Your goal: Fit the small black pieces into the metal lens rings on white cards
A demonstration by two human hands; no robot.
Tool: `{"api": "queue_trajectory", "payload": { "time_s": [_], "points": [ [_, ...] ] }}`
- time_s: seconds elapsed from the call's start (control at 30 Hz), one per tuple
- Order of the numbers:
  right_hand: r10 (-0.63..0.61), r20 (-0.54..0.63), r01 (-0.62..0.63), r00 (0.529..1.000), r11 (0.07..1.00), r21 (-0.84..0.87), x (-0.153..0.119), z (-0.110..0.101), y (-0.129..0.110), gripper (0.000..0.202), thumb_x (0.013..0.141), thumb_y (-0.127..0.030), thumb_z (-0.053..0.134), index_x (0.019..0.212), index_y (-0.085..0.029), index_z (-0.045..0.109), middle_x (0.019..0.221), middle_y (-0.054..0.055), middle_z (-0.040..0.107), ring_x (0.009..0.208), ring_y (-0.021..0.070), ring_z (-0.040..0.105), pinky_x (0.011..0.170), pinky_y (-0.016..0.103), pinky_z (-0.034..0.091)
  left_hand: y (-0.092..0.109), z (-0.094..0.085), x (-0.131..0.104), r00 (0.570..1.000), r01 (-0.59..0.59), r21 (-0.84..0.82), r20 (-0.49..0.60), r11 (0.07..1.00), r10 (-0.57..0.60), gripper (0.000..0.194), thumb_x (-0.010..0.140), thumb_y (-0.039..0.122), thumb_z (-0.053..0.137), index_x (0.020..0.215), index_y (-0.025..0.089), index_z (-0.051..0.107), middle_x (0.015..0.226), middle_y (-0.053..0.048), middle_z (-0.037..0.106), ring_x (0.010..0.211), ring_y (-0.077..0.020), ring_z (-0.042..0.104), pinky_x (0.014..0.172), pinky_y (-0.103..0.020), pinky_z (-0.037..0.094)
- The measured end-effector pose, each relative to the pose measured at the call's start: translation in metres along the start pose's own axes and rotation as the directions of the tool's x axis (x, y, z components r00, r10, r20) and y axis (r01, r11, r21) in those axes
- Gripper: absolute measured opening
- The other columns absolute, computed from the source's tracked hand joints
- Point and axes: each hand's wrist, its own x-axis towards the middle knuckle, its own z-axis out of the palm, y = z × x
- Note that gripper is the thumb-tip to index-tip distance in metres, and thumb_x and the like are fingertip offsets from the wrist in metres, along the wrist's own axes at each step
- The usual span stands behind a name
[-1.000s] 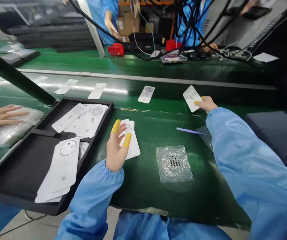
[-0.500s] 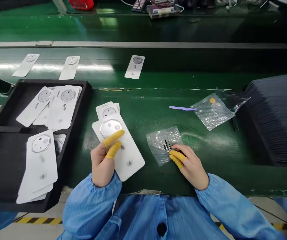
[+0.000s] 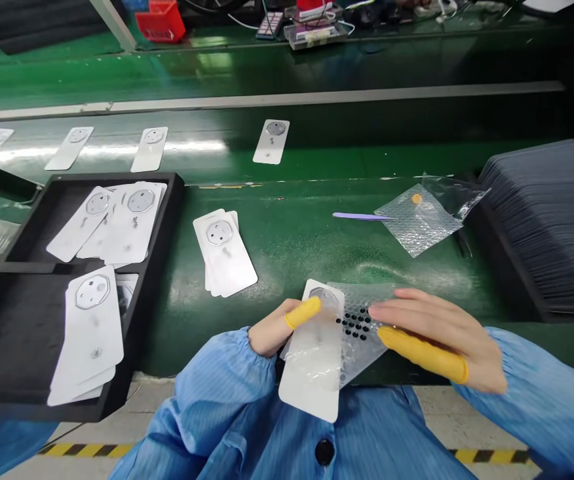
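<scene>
Glossy green surface (image 3: 297, 240) is carrying the following. Item: one flat, white, round-cornered panel (image 3: 311, 393) with a silvery inset is lying at the near edge, jutting past it. Left hand (image 3: 281, 325) is holding the panel, a yellow-sheathed digit pressing beside the inset. Item: one clear bubble-plastic sheet (image 3: 359, 357), dotted black, is overlapping the panel. Right hand (image 3: 441, 340) is extending its fingers over the sheet's right side; whether it is pinching, cannot be told. Item: white panel stack (image 3: 234, 270) is lying farther left, apart. Handling, by judgement: panel is looking light, stiff, slippery; its long edges are offering the safest hold, sparing the inset; sheet is seeming soft.
</scene>
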Motion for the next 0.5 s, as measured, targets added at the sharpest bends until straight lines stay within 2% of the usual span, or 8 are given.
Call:
{"api": "queue_trajectory", "payload": {
  "time_s": [0.07,0.1,0.17,0.23,0.27,0.33,0.4,0.5],
  "points": [
    [-0.094,0.026,0.094,0.995,0.996,0.002,0.003,-0.003,0.009,0.033,0.097,-0.023,0.040,0.124,-0.028,0.057,0.111,0.002,0.070,0.101,0.0159,0.067,0.104,0.035,0.048,0.000,0.005,0.000,0.999,0.027,-0.035,0.028,0.999,-0.026,0.052,0.058,0.056,0.080,0.081,0.009,0.075,0.074,-0.009,0.072,0.061,-0.0150,0.063,0.059,-0.024,0.048],
    [-0.145,0.041,0.145,0.989,0.989,0.001,0.006,-0.004,0.016,0.033,0.097,-0.022,0.040,0.124,-0.029,0.057,0.113,0.002,0.069,0.103,0.0162,0.066,0.105,0.037,0.047,0.000,0.007,0.000,1.000,0.015,-0.048,0.010,0.999,-0.014,0.048,0.056,0.051,0.083,0.079,0.010,0.076,0.071,-0.007,0.071,0.057,-0.0125,0.061,0.056,-0.022,0.047],
    [-0.199,0.070,0.203,0.978,0.978,-0.057,0.013,-0.006,0.030,0.033,0.096,-0.020,0.042,0.122,-0.030,0.057,0.120,0.002,0.066,0.111,0.0189,0.061,0.107,0.044,0.043,0.000,0.010,0.000,0.990,-0.075,-0.048,-0.127,0.996,0.069,0.039,0.054,0.043,0.086,0.074,0.011,0.076,0.067,-0.004,0.071,0.055,-0.0095,0.059,0.053,-0.019,0.045],
    [-0.159,0.044,0.163,0.986,0.979,-0.122,0.022,-0.006,0.038,0.034,0.093,-0.018,0.048,0.123,-0.030,0.056,0.127,0.005,0.061,0.120,0.0242,0.055,0.105,0.052,0.042,0.000,0.013,0.002,0.934,-0.192,-0.022,-0.310,0.981,0.175,0.035,0.054,0.040,0.087,0.072,0.013,0.077,0.068,-0.004,0.072,0.056,-0.0092,0.060,0.054,-0.018,0.046],
    [-0.115,-0.008,0.113,0.993,0.985,-0.133,0.025,-0.003,0.038,0.036,0.090,-0.017,0.052,0.124,-0.028,0.055,0.127,0.007,0.060,0.120,0.0262,0.054,0.102,0.053,0.045,-0.001,0.014,0.003,0.900,-0.235,-0.010,-0.381,0.972,0.214,0.035,0.054,0.040,0.087,0.073,0.013,0.077,0.070,-0.004,0.073,0.058,-0.0101,0.061,0.055,-0.019,0.047],
    [-0.043,-0.136,0.032,0.990,0.996,-0.082,0.030,0.009,0.031,0.040,0.086,-0.015,0.060,0.124,-0.025,0.054,0.118,0.010,0.062,0.112,0.0257,0.057,0.093,0.048,0.051,-0.003,0.016,0.006,0.842,-0.296,0.026,-0.465,0.955,0.274,0.037,0.054,0.042,0.086,0.075,0.013,0.078,0.076,-0.007,0.075,0.061,-0.0130,0.064,0.058,-0.022,0.050],
    [-0.011,-0.211,0.016,0.978,1.000,0.021,0.032,0.029,0.017,0.037,0.085,-0.014,0.062,0.120,-0.021,0.055,0.105,0.009,0.064,0.099,0.0216,0.060,0.084,0.040,0.055,-0.007,0.018,0.007,0.823,-0.328,0.067,-0.470,0.942,0.320,0.038,0.058,0.043,0.084,0.079,0.013,0.078,0.085,-0.010,0.076,0.071,-0.0176,0.068,0.063,-0.024,0.052],
    [-0.016,-0.188,0.043,0.982,0.989,0.140,0.032,0.061,0.000,0.028,0.088,-0.012,0.056,0.115,-0.017,0.055,0.103,0.010,0.062,0.094,0.0194,0.059,0.077,0.036,0.057,-0.013,0.017,0.008,0.851,-0.335,0.078,-0.402,0.939,0.337,0.038,0.065,0.044,0.080,0.087,0.014,0.078,0.097,-0.011,0.076,0.089,-0.0246,0.069,0.071,-0.027,0.054]
  ]
}}
